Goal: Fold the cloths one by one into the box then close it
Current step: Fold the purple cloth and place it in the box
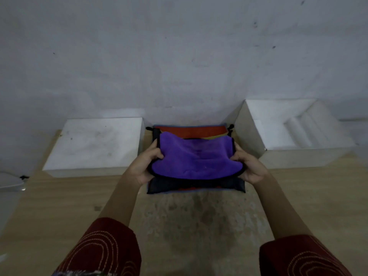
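Observation:
A purple cloth [196, 158] with black trim is held folded in the middle of the head view, a little above a stack of other cloths. My left hand [145, 166] grips its left edge and my right hand [248, 166] grips its right edge. Under it lie a dark cloth [196, 185] and a red cloth [191, 131], with a strip of yellow cloth [216, 137] showing at the back. A white box [286, 132] stands open at the right, tilted, with a stepped white inside. A flat white lid or block [95, 144] lies at the left.
The wooden table [199, 220] has a worn grey patch in front of the cloths. A grey wall [179, 56] rises right behind the table. A pale object [10, 182] sits at the far left edge. Red embroidered sleeves [103, 250] cover my upper arms.

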